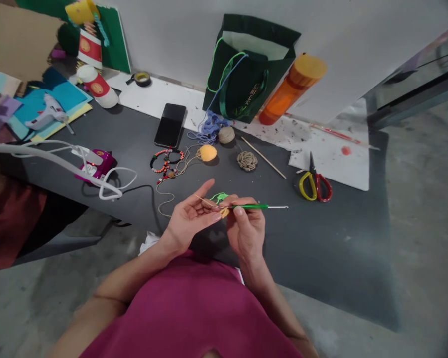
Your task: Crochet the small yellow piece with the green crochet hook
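My right hand [246, 223] is closed around a green-handled crochet hook [259, 206], one thin metal end pointing right and the other among my fingers. Between thumb and fingers, my left hand [190, 214] pinches a small yellow crochet piece [224, 213], its index finger raised with yarn across it. Both hands meet at this piece, above the table's front part. Just behind them shows some bright green yarn [220, 197]. A beige strand [167, 195] lies left of my left hand. My fingers partly hide the piece and the hook's working end.
Behind my hands lie a yellow yarn ball [208, 153], a beige coil [247, 160], blue yarn [211, 125], beaded bracelets [166, 161] and a phone [170, 125]. Scissors [313, 184] and a stick [263, 157] are right. A dark green bag [246, 74] stands at the wall; white cables [59, 151] cross the left.
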